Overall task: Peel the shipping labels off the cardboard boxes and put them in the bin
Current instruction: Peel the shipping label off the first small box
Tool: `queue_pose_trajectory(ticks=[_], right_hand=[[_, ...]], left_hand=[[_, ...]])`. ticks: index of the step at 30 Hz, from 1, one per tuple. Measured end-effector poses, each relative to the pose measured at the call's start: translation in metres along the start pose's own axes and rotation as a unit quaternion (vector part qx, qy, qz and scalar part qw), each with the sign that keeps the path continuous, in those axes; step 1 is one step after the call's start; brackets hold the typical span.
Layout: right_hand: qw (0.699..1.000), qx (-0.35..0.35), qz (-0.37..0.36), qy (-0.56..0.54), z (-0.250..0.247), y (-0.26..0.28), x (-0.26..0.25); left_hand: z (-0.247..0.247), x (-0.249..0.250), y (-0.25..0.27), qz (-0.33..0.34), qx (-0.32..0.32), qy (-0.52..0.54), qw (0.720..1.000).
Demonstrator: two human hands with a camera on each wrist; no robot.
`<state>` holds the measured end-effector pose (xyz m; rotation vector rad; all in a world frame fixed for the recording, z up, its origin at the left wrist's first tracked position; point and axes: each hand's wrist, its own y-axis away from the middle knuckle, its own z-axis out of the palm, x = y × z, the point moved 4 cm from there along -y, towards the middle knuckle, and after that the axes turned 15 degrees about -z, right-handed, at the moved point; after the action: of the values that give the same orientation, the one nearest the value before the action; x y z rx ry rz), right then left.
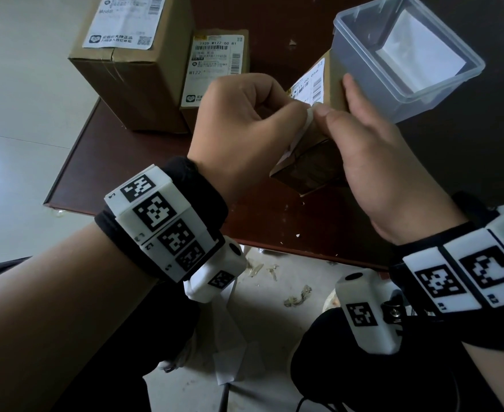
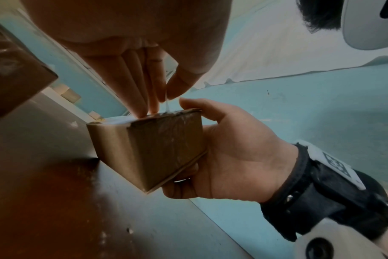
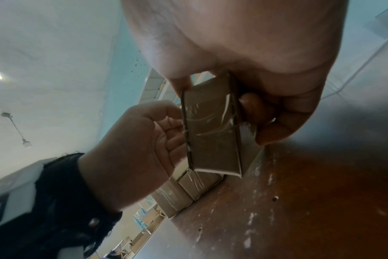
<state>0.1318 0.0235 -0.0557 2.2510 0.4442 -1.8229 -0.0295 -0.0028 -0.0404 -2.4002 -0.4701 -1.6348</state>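
Small brown cardboard box (image 1: 310,150) sits tilted on one corner on the dark red-brown wooden counter (image 1: 143,162) — probably to bring the label edge up toward the fingers. Right hand (image 1: 372,162) wraps it from the side, thumb on the top edge, bracing it against the pull. Left hand (image 1: 245,114) is curled, thumb and fingertips pinching the lifted corner of the white printed shipping label (image 1: 310,87); most of the label looks stuck to the box face. Clear plastic bin (image 1: 408,58) stands just behind the box, white paper inside — close for the drop. Two larger brown labelled boxes (image 1: 132,63) wait further back, labels unpeeled.
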Motion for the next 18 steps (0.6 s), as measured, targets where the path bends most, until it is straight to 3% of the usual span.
queue_pose_trajectory(ticks=[18], right_hand=[[0.999,0.006,-0.011,0.032,-0.0011,0.0034,-0.003]], left_hand=[[0.0081,0.0022,0.0066,0.037,-0.063,-0.061,0.995]])
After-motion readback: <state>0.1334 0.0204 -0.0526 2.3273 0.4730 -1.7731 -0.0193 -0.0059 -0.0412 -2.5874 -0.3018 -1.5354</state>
